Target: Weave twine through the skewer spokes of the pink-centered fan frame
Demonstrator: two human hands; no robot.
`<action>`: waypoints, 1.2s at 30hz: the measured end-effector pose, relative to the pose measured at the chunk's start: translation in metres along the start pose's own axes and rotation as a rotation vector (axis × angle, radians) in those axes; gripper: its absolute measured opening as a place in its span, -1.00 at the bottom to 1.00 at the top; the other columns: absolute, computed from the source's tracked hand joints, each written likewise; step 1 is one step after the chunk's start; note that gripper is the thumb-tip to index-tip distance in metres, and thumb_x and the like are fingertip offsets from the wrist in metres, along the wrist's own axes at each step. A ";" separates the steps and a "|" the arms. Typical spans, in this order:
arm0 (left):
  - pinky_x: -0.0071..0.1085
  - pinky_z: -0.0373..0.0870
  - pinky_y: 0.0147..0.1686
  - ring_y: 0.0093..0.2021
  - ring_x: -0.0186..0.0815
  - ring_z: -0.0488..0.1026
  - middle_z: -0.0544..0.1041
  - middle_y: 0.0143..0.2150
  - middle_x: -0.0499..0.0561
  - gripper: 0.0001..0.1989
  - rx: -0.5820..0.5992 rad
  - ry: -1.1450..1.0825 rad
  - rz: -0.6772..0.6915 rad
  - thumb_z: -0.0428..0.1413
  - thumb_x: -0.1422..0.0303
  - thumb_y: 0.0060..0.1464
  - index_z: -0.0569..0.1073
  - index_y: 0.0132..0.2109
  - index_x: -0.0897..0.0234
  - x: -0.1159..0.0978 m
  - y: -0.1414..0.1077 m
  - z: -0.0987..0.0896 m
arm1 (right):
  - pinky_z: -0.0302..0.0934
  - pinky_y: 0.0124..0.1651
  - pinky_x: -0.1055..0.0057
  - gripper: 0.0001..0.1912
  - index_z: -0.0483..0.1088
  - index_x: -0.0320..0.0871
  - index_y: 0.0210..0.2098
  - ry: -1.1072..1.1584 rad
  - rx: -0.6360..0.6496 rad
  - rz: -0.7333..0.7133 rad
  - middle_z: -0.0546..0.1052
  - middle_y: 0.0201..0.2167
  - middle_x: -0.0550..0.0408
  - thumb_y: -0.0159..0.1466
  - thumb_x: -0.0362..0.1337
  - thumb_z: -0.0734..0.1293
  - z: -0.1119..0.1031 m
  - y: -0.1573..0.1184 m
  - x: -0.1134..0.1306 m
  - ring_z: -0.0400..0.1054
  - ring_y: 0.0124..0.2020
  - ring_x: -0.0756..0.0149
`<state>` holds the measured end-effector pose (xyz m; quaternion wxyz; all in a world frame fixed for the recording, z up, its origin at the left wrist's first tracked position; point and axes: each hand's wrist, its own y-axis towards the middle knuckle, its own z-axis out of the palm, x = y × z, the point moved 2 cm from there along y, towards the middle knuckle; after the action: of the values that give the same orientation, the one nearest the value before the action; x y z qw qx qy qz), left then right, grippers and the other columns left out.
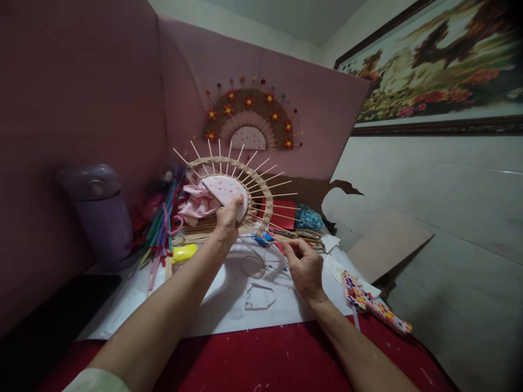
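My left hand (229, 218) is closed on a half-round woven fan piece, its thumb over the pink dotted half-disc (225, 190). Thin wooden sticks radiate from the disc, and a band of woven twine (267, 198) runs across them in an arc. At the lower right end of this band my right hand (304, 267) is closed in a pinch, seemingly on the twine; its fingertips partly hide what they hold. Loose loops of twine (252, 267) hang below the piece, between my hands. Something red shows beside the right fingertips.
A finished-looking flowered fan (249, 103) is on the pink panel behind. At left stand a purple tumbler (100, 212) and coloured pipe cleaners (159, 234) near a yellow packet (183, 252). Blue yarn (308, 218) lies behind, floral-patterned material (379, 307) at right.
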<state>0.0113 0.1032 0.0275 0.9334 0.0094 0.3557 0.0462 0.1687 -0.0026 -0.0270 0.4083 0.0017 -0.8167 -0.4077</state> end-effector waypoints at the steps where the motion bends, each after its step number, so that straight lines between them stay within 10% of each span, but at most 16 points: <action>1: -0.51 0.37 -0.68 -0.65 -0.35 0.42 0.46 -0.60 -0.03 -0.92 -0.006 0.008 0.009 0.17 0.46 -0.13 0.42 -0.41 0.38 -0.002 0.001 -0.001 | 0.13 -0.43 0.47 -0.73 0.43 -0.16 -0.42 -0.003 -0.004 -0.001 0.47 -0.54 0.11 0.18 -0.07 0.27 0.000 0.000 0.001 0.29 -0.53 0.37; 22: -0.46 0.29 -0.81 -0.74 -0.32 0.35 0.42 -0.66 -0.03 -0.86 -0.100 0.149 0.089 0.18 0.47 -0.20 0.43 -0.40 0.43 -0.018 0.009 -0.004 | 0.16 -0.32 0.40 -0.81 0.37 -0.16 -0.41 -0.111 -0.107 -0.137 0.47 -0.47 0.08 0.21 -0.17 0.26 -0.006 0.005 0.002 0.33 -0.43 0.31; 36: -0.45 0.31 -0.71 -0.68 -0.28 0.39 0.50 -0.59 0.09 -0.76 0.188 0.495 -0.088 0.20 0.45 -0.22 0.48 -0.30 0.43 0.012 -0.016 0.011 | 0.13 -0.33 0.41 -0.82 0.38 -0.15 -0.41 -0.164 -0.091 -0.142 0.49 -0.45 0.08 0.21 -0.17 0.25 -0.006 0.003 0.005 0.34 -0.40 0.29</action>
<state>0.0290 0.0883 0.0272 0.8141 0.0690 0.5759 -0.0265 0.1709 -0.0060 -0.0195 0.3101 0.0075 -0.8257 -0.4711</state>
